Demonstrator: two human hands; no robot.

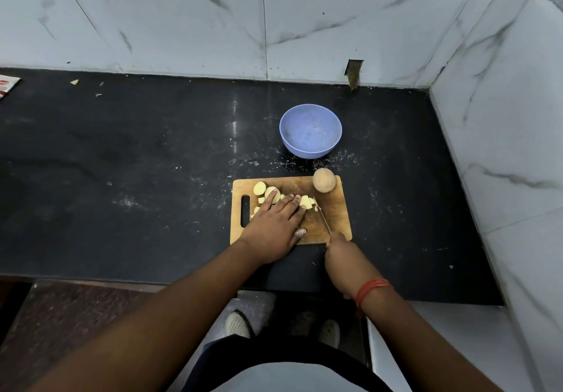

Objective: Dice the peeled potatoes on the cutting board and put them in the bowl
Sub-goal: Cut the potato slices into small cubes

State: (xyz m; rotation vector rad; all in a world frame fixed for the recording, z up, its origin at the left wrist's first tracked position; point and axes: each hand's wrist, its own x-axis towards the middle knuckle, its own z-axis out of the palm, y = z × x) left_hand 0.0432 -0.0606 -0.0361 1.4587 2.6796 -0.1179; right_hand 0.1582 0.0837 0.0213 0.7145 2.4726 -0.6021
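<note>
**Dicing on board, bowl holds nothing**

Pressing flat, left hand [275, 224] fingers straight, steadies pale potato pieces [305, 201] on the wooden cutting board [335, 209]. Right hand [342, 254] fingers clamped on thin-bladed knife [323, 219]. Whole round potato [324, 180] at board's far corner; blue plastic bowl [310, 131] beyond on black bench [152, 163].

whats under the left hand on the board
Cut potato pieces show past the fingers of the left hand on the cutting board. Anything beneath the palm is covered.

Worn wooden cutting board [332, 209], matt plastic bowl [310, 131] — glossy dark stone counter [122, 163], polished marble-look wall tiles [182, 17]
</note>
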